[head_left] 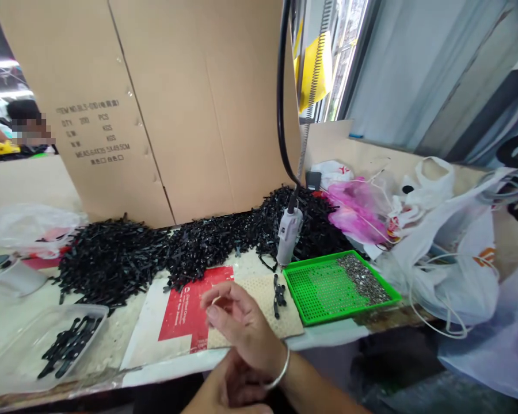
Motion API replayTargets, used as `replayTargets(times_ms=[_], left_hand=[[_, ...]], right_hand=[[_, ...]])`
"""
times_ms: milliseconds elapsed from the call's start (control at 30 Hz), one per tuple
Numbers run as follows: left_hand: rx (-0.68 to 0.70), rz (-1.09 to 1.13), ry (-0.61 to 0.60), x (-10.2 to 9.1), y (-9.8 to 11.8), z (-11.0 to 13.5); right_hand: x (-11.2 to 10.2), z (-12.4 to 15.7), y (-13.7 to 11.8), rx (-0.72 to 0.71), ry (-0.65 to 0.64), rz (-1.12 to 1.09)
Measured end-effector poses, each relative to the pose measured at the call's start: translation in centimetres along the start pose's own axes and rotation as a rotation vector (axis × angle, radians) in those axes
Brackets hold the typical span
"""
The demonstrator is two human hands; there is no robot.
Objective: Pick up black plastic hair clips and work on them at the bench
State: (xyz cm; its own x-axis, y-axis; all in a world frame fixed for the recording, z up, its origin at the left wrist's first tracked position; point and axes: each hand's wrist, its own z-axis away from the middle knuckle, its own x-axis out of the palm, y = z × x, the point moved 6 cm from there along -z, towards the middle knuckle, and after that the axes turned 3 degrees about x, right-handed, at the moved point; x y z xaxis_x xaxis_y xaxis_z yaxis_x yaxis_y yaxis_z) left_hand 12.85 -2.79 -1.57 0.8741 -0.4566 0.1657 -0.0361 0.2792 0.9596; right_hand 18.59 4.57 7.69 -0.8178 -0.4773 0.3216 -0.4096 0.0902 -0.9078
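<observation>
My right hand (244,325), with a light bangle (282,368) at the wrist, is raised over the front of the work mat. Its fingers are loosely curled, with a gap between thumb and index finger and nothing visible in it. Below it, my left hand (224,382) is close against the right wrist, fingers bent and apart from the thumb, partly hidden; whether it touches the bangle is unclear. A few black strip-like parts (279,296) lie on the beige pad (291,323) to the right. Behind them a grey electric screwdriver (288,236) hangs upright from a coiled spring (315,75).
A green perforated tray (313,319) holds small metal screws (366,279). Heaps of black parts (112,259) line the cardboard (190,115). A clear plastic box (12,351) with black parts and a white mug (19,279) are left. Plastic bags (449,241) crowd the right; a person sits far left.
</observation>
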Motion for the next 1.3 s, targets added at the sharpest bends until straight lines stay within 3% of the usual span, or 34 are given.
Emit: replayTargets(times_ms=[100,167,233,333,467,600,700,767,933,1000,1100,1200,1300], left_hand=[[-0.031,-0.233,0.174,-4.4,0.5,1.5],[-0.033,-0.273,0.316,-8.1,0.9,3.5],[-0.024,-0.277,0.466,-11.6,1.4,6.0],[-0.044,-0.391,0.698,-15.7,1.8,9.7],[-0.023,-0.441,0.845,-17.9,1.9,12.2],[-0.015,-0.483,0.822,-16.6,1.8,10.0],[0.021,-0.511,0.655,-13.3,2.3,5.7],[0.052,-0.509,0.5,-10.7,2.8,2.0],[0.043,-0.544,0.172,-4.9,3.4,-7.7],[0.042,-0.591,0.137,-3.7,3.2,-10.7],[0.068,-0.626,0.186,-3.0,2.9,-13.5],[0.061,-0.632,0.205,-2.5,2.4,-14.5],[0.017,-0.582,0.207,-2.3,1.9,-14.9]], right_hand=[[-3.6,-2.1,-1.4,-0.206,-0.014,0.835],[-6.2,-3.8,-0.7,-0.139,0.075,1.259],[-8.4,-5.1,0.4,-0.06,0.167,1.408],[-10.5,-6.2,2.1,0.01,0.227,1.447],[-12.8,-8.3,4.0,0.077,0.222,1.478],[-13.3,-8.9,3.8,0.129,0.176,1.512],[-12.3,-5.6,1.8,0.125,0.101,1.508],[-11.5,-2.2,0.4,0.107,0.055,1.372],[-14.5,5.6,-0.2,0.255,0.344,1.11],[-15.7,6.7,0.7,0.263,0.412,1.107],[-15.6,6.1,1.8,0.16,0.379,1.235],[-14.5,4.7,2.3,0.05,0.323,1.476],[-13.9,3.9,2.7,0.092,0.274,1.659]])
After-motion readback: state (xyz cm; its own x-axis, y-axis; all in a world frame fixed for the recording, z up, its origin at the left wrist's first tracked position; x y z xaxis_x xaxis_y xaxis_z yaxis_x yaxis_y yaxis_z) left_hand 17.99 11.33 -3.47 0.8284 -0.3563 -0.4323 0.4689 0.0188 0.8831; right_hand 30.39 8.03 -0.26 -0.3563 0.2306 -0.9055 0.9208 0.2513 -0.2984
